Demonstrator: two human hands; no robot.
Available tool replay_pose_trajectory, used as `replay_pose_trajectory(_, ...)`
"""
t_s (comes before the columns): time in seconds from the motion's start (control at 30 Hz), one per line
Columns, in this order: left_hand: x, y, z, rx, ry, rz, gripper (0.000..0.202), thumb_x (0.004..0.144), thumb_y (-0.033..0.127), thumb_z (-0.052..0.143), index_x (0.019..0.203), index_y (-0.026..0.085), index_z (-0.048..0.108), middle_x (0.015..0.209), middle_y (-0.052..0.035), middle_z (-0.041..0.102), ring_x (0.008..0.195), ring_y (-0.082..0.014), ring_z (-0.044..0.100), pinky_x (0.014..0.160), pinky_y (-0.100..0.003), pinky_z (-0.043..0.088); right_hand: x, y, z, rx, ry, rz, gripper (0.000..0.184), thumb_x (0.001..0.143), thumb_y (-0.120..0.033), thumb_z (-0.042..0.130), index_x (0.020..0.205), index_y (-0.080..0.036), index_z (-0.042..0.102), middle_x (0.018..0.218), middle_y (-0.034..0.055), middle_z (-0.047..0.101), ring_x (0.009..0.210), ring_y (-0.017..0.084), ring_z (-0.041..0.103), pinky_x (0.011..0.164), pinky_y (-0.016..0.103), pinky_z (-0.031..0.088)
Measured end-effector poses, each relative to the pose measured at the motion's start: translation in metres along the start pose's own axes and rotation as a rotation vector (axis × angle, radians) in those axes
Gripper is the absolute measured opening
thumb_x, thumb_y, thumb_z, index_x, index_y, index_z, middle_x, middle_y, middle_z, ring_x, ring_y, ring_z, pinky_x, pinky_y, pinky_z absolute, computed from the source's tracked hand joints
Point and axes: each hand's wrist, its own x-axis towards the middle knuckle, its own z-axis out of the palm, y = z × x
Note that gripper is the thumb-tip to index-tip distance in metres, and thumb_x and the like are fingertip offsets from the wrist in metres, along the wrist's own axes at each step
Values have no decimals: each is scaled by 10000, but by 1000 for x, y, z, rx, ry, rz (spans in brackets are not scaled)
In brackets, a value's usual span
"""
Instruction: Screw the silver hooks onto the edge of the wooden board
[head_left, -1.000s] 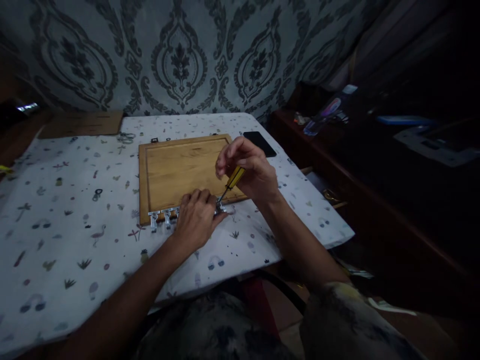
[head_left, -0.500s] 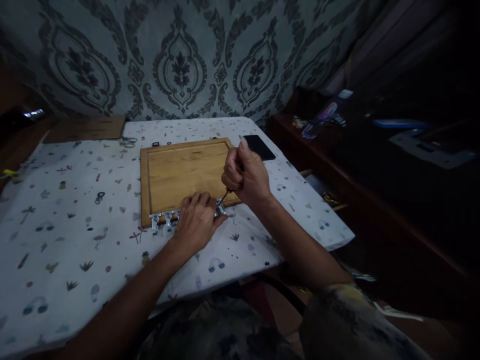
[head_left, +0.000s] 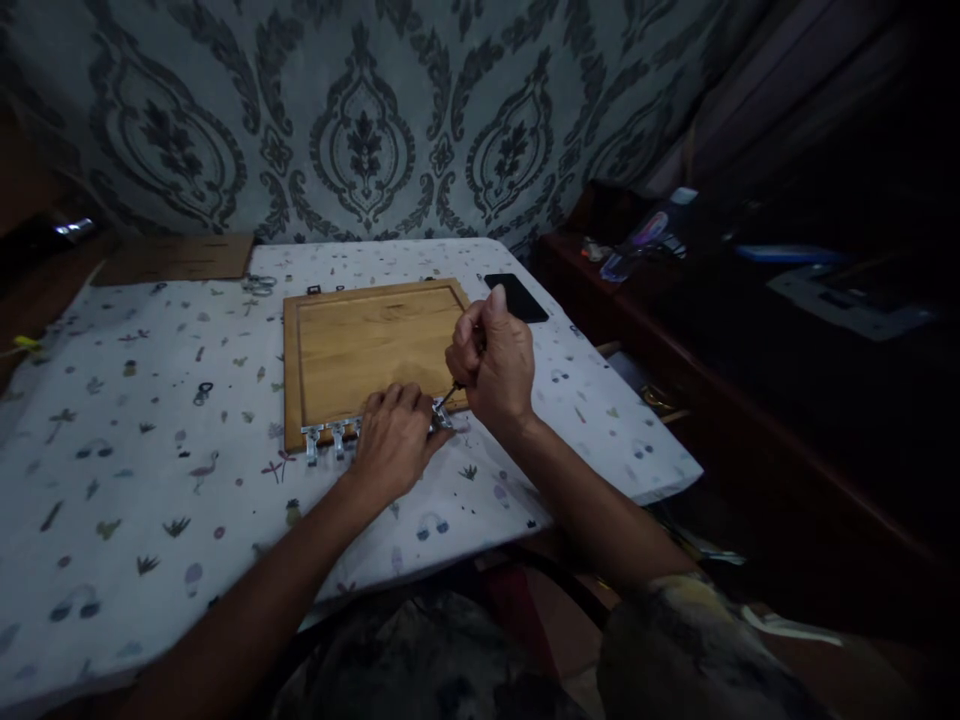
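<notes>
A wooden framed board (head_left: 375, 345) lies flat on the table. Along its near edge runs a silver metal hook rail (head_left: 339, 432), its hooks hanging past the wood. My left hand (head_left: 394, 440) presses over the rail's middle, fingers on the board and thumb stretched along the near side, covering part of the hooks. In my right hand (head_left: 499, 365), closed in a fist with the thumb up, is a screwdriver (head_left: 448, 395). Its thin shaft slants down to the rail's right end, beside my left fingertips; the handle is mostly hidden by the fist.
The table's white printed cloth (head_left: 150, 400) surrounds the board. A black phone-like slab (head_left: 517, 297) lies behind my right hand. Scissors (head_left: 259, 285) and a cardboard sheet (head_left: 176, 258) are at the far left. A clear bottle (head_left: 649, 235) stands on the dark furniture to the right.
The right fist has turned slightly around the screwdriver. My left hand stays on the rail, and the whole view has shifted a little.
</notes>
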Motion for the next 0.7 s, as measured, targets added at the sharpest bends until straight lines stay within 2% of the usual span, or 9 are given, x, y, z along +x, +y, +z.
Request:
replay_pose_trajectory(0.27, 0, -1, 3, 17, 12, -6, 359, 956, 490, 559, 1056, 154, 638, 1086, -97, 650, 1084, -291, 574, 894, -427, 445, -2, -2, -2, 17, 43, 9, 619, 863, -750, 506, 551, -220, 430, 365, -115, 219, 292, 39, 161, 317, 192, 147)
replay_pose_trajectory(0.53, 1, 1, -2, -6, -16, -9, 426, 956, 528, 530, 1069, 136, 653, 1090, -106, 648, 1097, -308, 565, 917, -441, 444, 13, -11, -12, 70, -16, -38, 571, 899, -703, 504, 595, -222, 451, 410, -116, 204, 303, 41, 146, 321, 198, 158)
replay_pose_trajectory(0.7, 1, 1, -1, -20, -7, -10, 402, 968, 507, 520, 1073, 143, 653, 1083, -104, 645, 1087, -298, 562, 911, -430, 442, 13, -9, -11, 73, 1, -62, 589, 874, -719, 529, 574, -216, 471, 389, -114, 215, 306, 37, 125, 315, 203, 135)
